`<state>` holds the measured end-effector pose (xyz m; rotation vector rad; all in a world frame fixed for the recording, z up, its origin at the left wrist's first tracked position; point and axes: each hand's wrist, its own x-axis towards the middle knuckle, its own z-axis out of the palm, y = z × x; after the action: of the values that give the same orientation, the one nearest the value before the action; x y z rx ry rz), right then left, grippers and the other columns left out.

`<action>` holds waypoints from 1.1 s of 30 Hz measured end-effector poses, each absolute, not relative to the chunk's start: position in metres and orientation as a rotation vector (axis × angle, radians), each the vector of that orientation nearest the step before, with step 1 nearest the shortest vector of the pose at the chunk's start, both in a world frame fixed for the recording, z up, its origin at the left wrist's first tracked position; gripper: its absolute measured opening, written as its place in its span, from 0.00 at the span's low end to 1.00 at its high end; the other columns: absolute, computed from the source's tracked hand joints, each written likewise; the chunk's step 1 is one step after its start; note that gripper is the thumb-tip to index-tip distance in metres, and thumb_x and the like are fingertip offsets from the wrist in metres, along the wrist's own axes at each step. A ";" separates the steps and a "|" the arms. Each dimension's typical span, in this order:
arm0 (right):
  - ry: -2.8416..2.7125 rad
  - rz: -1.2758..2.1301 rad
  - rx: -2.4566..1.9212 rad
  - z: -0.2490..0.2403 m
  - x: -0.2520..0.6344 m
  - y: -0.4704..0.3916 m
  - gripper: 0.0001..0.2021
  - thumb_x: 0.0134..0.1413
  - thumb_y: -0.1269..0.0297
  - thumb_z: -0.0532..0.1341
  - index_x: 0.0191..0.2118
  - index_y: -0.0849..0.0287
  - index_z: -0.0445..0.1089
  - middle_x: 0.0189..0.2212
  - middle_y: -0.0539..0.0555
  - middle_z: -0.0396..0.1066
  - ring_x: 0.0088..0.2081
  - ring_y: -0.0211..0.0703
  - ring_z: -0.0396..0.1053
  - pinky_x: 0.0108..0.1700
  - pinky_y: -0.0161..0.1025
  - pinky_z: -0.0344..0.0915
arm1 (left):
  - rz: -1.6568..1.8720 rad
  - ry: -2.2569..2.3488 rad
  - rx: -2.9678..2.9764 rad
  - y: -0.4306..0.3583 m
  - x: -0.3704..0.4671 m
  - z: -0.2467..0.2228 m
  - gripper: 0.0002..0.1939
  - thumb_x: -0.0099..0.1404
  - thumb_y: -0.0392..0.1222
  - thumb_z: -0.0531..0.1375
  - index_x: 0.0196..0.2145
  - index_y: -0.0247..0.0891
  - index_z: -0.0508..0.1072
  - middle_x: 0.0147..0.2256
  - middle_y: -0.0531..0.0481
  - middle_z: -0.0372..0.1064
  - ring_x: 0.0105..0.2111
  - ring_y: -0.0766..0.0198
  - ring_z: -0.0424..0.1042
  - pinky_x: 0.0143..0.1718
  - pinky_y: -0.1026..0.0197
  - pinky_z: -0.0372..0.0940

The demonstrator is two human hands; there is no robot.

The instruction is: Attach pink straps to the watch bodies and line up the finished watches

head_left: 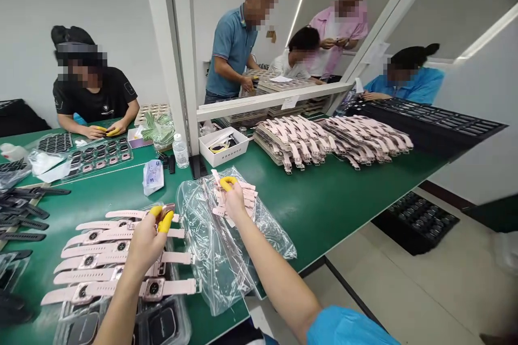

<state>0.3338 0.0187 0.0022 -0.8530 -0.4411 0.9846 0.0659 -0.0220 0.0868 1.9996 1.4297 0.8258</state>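
Note:
My left hand [143,242], with yellow finger cots on its fingertips, pinches a small rose-gold watch case [169,208] above the tray of watches. Below it, pink-strapped watches [91,261] lie in a row across a clear plastic tray [184,318] with dark square pieces in it. To the right, my right hand [234,199], also in yellow finger cots, is closed at a pink watch strap [216,176]. Under that hand a small heap of pink straps [250,194] rests on a clear plastic bag [210,269]. My fingers partly hide the strap and the case.
Stacks of pink straps [295,140] stand at the back right. A white box [224,146], a bottle [180,152] and a small packet [153,177] are near the post [178,64]. Black straps [24,221] lie at left. Several co-workers sit or stand beyond the table [324,215].

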 end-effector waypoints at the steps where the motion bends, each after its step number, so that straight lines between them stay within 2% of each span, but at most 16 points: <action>1: -0.397 0.965 -0.860 0.000 0.337 0.020 0.20 0.42 0.64 0.74 0.38 0.53 0.64 0.35 0.47 0.71 0.40 0.43 0.76 0.42 0.38 0.72 | 0.809 1.456 2.034 -0.023 0.067 0.088 0.21 0.69 0.61 0.55 0.43 0.40 0.72 0.37 0.45 0.79 0.36 0.54 0.77 0.35 0.57 0.66; 5: -0.313 1.015 -0.836 -0.004 0.344 0.024 0.25 0.39 0.72 0.72 0.44 0.52 0.64 0.36 0.47 0.72 0.37 0.40 0.75 0.38 0.36 0.72 | 0.755 1.541 2.064 -0.025 0.070 0.088 0.19 0.71 0.58 0.52 0.48 0.42 0.70 0.37 0.45 0.80 0.33 0.52 0.78 0.34 0.55 0.65; 9: -0.353 1.169 -0.821 -0.001 0.339 0.022 0.19 0.43 0.69 0.70 0.43 0.55 0.66 0.30 0.46 0.70 0.28 0.37 0.70 0.29 0.34 0.68 | 0.694 1.623 2.038 -0.026 0.072 0.085 0.16 0.71 0.51 0.53 0.51 0.41 0.64 0.38 0.42 0.80 0.34 0.49 0.80 0.34 0.54 0.66; 13: -0.402 1.246 -0.799 0.002 0.325 0.015 0.15 0.44 0.68 0.66 0.40 0.54 0.65 0.30 0.46 0.71 0.26 0.37 0.67 0.24 0.33 0.65 | 0.637 1.627 2.090 -0.028 0.076 0.081 0.13 0.71 0.44 0.52 0.50 0.40 0.62 0.38 0.40 0.79 0.35 0.49 0.81 0.35 0.54 0.68; 17: -0.407 1.382 -0.741 0.003 0.314 0.009 0.14 0.43 0.68 0.64 0.38 0.54 0.63 0.30 0.47 0.71 0.21 0.34 0.60 0.21 0.31 0.57 | 0.526 1.661 2.133 -0.029 0.083 0.084 0.13 0.73 0.43 0.49 0.52 0.37 0.60 0.36 0.39 0.78 0.31 0.49 0.81 0.32 0.54 0.66; 21: -0.310 1.441 -0.719 0.001 0.315 0.012 0.12 0.51 0.61 0.66 0.38 0.56 0.64 0.25 0.46 0.66 0.19 0.32 0.55 0.19 0.30 0.52 | 0.437 1.649 2.141 -0.030 0.087 0.089 0.14 0.75 0.43 0.47 0.55 0.36 0.59 0.33 0.40 0.78 0.32 0.47 0.81 0.31 0.54 0.65; 26: -0.159 1.198 -0.739 0.004 0.365 0.025 0.12 0.57 0.60 0.65 0.34 0.54 0.59 0.21 0.42 0.59 0.18 0.32 0.51 0.19 0.29 0.52 | 0.396 1.699 2.092 -0.030 0.087 0.090 0.16 0.75 0.44 0.46 0.56 0.36 0.58 0.32 0.42 0.77 0.30 0.47 0.79 0.32 0.54 0.64; 30: -0.063 0.903 -0.719 0.014 0.427 0.017 0.12 0.59 0.59 0.62 0.33 0.53 0.56 0.21 0.42 0.59 0.19 0.32 0.55 0.21 0.29 0.57 | 0.409 1.694 2.082 -0.028 0.087 0.089 0.16 0.75 0.48 0.46 0.54 0.38 0.59 0.32 0.43 0.77 0.30 0.47 0.78 0.32 0.55 0.64; 33: -0.027 0.775 -0.677 0.021 0.454 0.005 0.11 0.60 0.58 0.58 0.32 0.53 0.55 0.21 0.42 0.57 0.19 0.32 0.55 0.21 0.28 0.57 | 0.394 1.671 2.102 -0.027 0.087 0.085 0.17 0.74 0.48 0.46 0.55 0.38 0.60 0.32 0.44 0.76 0.30 0.47 0.78 0.32 0.55 0.64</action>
<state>0.4535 0.0047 0.0206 -0.6769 -0.0266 0.7745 0.0869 -0.0271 0.0854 2.1021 1.6711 0.3937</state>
